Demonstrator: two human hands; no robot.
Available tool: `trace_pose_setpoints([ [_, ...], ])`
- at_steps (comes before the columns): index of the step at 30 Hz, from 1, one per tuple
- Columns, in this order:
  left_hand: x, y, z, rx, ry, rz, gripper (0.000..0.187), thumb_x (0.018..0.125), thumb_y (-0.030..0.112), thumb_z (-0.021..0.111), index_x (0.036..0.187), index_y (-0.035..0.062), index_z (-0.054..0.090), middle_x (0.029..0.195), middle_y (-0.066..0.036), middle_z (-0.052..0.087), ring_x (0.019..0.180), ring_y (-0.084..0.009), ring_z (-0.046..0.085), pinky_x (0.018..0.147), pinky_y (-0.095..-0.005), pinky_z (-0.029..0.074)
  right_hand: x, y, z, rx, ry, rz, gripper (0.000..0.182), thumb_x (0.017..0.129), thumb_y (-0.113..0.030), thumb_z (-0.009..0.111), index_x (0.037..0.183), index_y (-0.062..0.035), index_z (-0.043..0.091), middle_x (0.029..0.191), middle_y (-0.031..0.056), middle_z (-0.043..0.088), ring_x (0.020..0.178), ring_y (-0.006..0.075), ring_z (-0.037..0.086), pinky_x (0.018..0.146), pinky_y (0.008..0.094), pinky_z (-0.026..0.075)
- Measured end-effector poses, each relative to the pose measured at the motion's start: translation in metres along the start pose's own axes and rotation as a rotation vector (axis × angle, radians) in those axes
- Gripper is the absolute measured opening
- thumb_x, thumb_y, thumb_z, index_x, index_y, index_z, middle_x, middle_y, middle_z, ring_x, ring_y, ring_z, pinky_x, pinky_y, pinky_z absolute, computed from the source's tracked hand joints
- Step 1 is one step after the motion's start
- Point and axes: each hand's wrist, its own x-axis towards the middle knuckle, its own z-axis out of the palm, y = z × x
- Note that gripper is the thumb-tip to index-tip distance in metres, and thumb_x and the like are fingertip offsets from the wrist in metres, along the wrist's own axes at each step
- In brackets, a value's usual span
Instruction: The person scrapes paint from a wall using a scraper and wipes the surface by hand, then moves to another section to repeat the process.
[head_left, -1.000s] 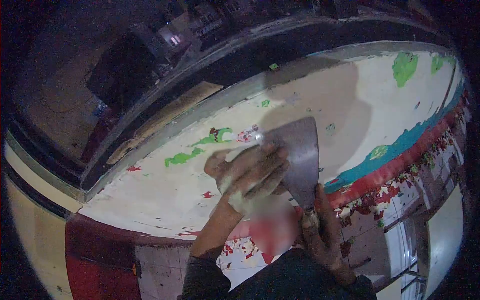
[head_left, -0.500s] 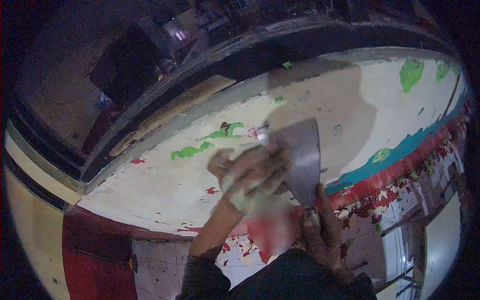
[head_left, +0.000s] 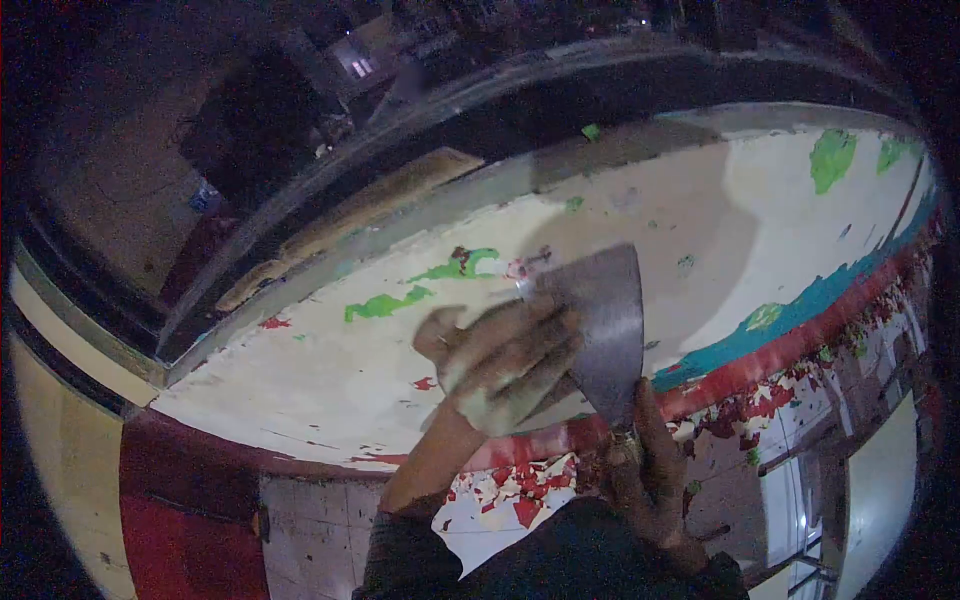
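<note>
A metal scraper with a wide, flat blade points up and away from me. Its handle is in my right hand, whose fingers are wrapped round it. My left hand is at the blade's left edge, fingers bent and pressed together, with whitish dust or material on them. What they hold, if anything, is hidden. Behind both hands lies a long white painted surface with green patches and small red ones. A shadow falls across it.
A teal and red painted band runs along the surface's near edge. Paint flakes lie beyond it at the right. Below my left hand is a white sheet with red flakes. A dark ledge borders the far side.
The blurred red and pale patch below my left hand is gone, showing the flakes on the white sheet. My left hand looks less blurred. The view has shifted slightly.
</note>
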Motion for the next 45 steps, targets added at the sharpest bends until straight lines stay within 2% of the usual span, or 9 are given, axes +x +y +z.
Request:
trace_pose_setpoints([
  [4,-0.006,-0.014,-0.002,0.043,-0.021,0.043,0.029,0.054,0.013,0.064,0.083,0.0128,0.067,0.094,-0.004,0.063,0.094,-0.0167,0.058,0.084,-0.0287,0.045,0.010,0.005,0.008,-0.092,0.008,-0.174,0.050,0.086,-0.009,0.041,0.130,0.0065,0.022,0.097,0.0159,0.054,0.070,0.0166,0.051,0.061,0.0285,0.043],
  [10,-0.007,-0.016,-0.006,0.030,-0.074,0.111,0.032,0.050,0.013,0.062,0.081,0.0139,0.067,0.094,-0.004,0.064,0.094,-0.0186,0.058,0.080,-0.0279,0.046,-0.003,0.001,0.014,0.227,-0.018,0.169,0.054,0.084,-0.006,0.045,0.131,0.0053,0.020,0.098,0.0158,0.054,0.064,0.0147,0.050,0.056,0.0275,0.042],
  [13,-0.013,-0.010,-0.006,-0.015,-0.071,0.057,0.033,0.049,0.014,0.060,0.081,0.0137,0.067,0.094,-0.004,0.063,0.094,-0.0183,0.058,0.082,-0.0290,0.045,0.000,0.002,0.012,0.074,0.017,-0.080,0.053,0.085,-0.007,0.044,0.131,0.0050,0.020,0.092,0.0121,0.055,0.059,0.0118,0.048,0.052,0.0255,0.041],
  [22,-0.016,-0.013,-0.010,-0.020,-0.101,0.064,0.029,0.052,0.011,0.062,0.079,0.0160,0.068,0.093,-0.001,0.064,0.091,-0.0164,0.058,0.077,-0.0282,0.045,-0.004,0.000,0.017,-0.021,0.018,-0.046,0.052,0.086,-0.010,0.045,0.130,0.0046,0.023,0.071,0.0051,0.052,0.052,0.0091,0.043,0.046,0.0240,0.036],
  [27,-0.030,-0.018,-0.002,-0.140,-0.199,-0.127,0.026,0.058,0.011,0.062,0.084,0.0135,0.067,0.097,-0.003,0.063,0.094,-0.0184,0.058,0.081,-0.0321,0.046,0.000,0.010,0.024,-0.042,0.056,-0.043,0.053,0.086,-0.015,0.045,0.130,0.0046,0.023,0.069,0.0053,0.051,0.053,0.0100,0.043,0.046,0.0254,0.037],
  [29,-0.027,-0.022,-0.009,-0.006,-0.163,0.056,0.026,0.061,0.011,0.062,0.086,0.0126,0.066,0.098,-0.003,0.062,0.095,-0.0189,0.057,0.082,-0.0334,0.046,-0.005,0.013,0.026,-0.070,0.081,-0.073,0.053,0.087,-0.016,0.045,0.130,0.0047,0.023,0.069,0.0058,0.051,0.053,0.0104,0.044,0.046,0.0259,0.037],
  [38,-0.030,-0.018,-0.007,-0.033,-0.192,0.061,0.027,0.057,0.017,0.064,0.084,0.0123,0.066,0.092,-0.004,0.064,0.093,-0.0206,0.058,0.093,-0.0326,0.034,-0.002,0.017,0.023,-0.045,0.060,-0.105,0.050,0.087,-0.013,0.044,0.129,0.0060,0.024,0.073,0.0082,0.053,0.055,0.0125,0.047,0.049,0.0269,0.040],
  [44,-0.022,-0.022,-0.006,-0.012,-0.124,-0.010,0.022,0.054,0.014,0.066,0.076,0.0147,0.067,0.089,-0.001,0.065,0.087,-0.0141,0.060,0.064,-0.0276,0.044,0.009,0.010,0.028,-0.011,0.074,-0.086,0.050,0.086,-0.012,0.045,0.128,0.0067,0.026,0.075,0.0095,0.053,0.058,0.0129,0.048,0.051,0.0266,0.040],
  [45,-0.022,-0.022,-0.007,-0.006,-0.150,-0.001,0.025,0.056,0.016,0.066,0.080,0.0139,0.066,0.092,-0.002,0.064,0.090,-0.0154,0.059,0.069,-0.0288,0.043,0.004,0.018,0.024,-0.057,0.081,-0.149,0.050,0.086,-0.012,0.046,0.128,0.0067,0.026,0.075,0.0095,0.053,0.059,0.0130,0.047,0.051,0.0265,0.040],
])
